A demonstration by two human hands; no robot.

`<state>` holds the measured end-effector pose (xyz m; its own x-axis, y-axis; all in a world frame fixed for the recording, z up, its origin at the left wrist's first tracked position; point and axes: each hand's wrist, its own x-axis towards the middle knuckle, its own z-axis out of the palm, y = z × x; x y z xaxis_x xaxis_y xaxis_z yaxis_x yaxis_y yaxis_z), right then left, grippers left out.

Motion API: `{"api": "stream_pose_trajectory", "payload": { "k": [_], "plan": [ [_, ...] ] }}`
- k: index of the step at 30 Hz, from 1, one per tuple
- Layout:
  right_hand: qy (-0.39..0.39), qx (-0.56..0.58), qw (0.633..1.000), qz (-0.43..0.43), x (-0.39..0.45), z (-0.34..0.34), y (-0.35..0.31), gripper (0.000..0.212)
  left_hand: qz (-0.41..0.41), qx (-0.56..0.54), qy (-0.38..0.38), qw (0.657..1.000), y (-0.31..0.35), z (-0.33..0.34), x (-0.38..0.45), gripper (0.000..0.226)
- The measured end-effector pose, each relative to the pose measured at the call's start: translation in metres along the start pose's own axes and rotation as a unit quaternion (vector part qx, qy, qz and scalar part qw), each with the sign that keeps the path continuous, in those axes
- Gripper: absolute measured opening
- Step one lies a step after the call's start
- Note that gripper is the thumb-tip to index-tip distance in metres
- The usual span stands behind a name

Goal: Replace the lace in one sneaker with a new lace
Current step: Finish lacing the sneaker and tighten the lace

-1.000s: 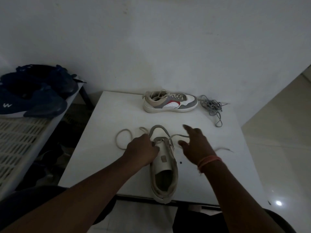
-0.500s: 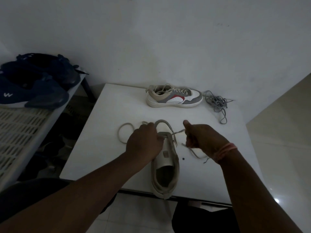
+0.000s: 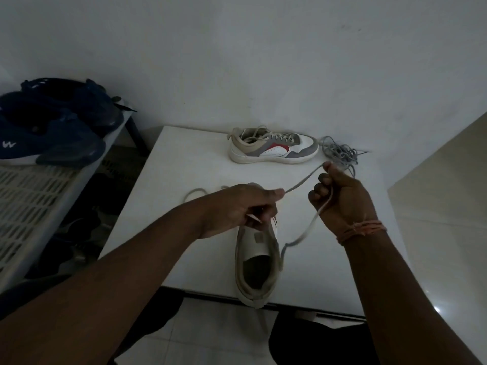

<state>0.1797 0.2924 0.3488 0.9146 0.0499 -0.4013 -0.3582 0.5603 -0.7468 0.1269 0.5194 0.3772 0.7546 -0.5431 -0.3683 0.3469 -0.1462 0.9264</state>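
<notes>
Two bare hands work over a white table (image 3: 184,167) in dim light. Near its front edge lies the near sneaker (image 3: 257,262), a white and beige shoe with its heel toward the person and slightly overhanging the edge; its toe is hidden under the left hand (image 3: 237,206). That hand comes in from the lower left, forearm angled up to the right, knuckles up, and presses down on the front of the shoe with the fingers curled around the upper and the thumb stretched out to the right. The old lace (image 3: 303,180), pale beige, runs taut from beside that thumb up to the right hand (image 3: 340,196). The right hand is raised above the table, wrist bent, fingers closed in a fist round the lace, the thumb pointing up and away. From the fist the loose end of the lace drops in a curve to the table just beside the sneaker's right side. A pink thread band (image 3: 361,229) circles the right wrist. Another loop of the same lace lies on the table left of the left hand.

At the far side of the table stands the second sneaker (image 3: 272,148), laced, side-on, toe to the right. Just right of it lies a tangled grey lace (image 3: 340,151). On a slatted rack (image 3: 31,196) to the left sit dark blue shoes (image 3: 52,125).
</notes>
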Motion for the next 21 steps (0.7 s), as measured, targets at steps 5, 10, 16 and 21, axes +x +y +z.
{"api": "stream_pose_trajectory", "payload": {
  "k": [5,10,16,21],
  "plan": [
    [-0.019,-0.016,0.998,0.052,-0.012,0.015,0.012,0.016,-0.017,-0.078,0.088,0.993,-0.006,0.012,0.013,0.038],
    [-0.134,0.162,0.974,0.081,-0.019,0.035,0.009,0.031,-0.010,-0.011,0.028,0.999,-0.010,0.028,0.011,0.031],
    [0.121,0.031,0.989,0.083,0.008,-0.013,0.012,0.018,-0.004,0.013,0.123,0.992,-0.002,-0.001,0.009,0.029],
    [0.211,-0.140,0.967,0.034,0.016,-0.024,0.019,0.013,-0.092,-0.053,0.335,0.936,-0.007,-0.029,0.013,0.033]
  ]
}}
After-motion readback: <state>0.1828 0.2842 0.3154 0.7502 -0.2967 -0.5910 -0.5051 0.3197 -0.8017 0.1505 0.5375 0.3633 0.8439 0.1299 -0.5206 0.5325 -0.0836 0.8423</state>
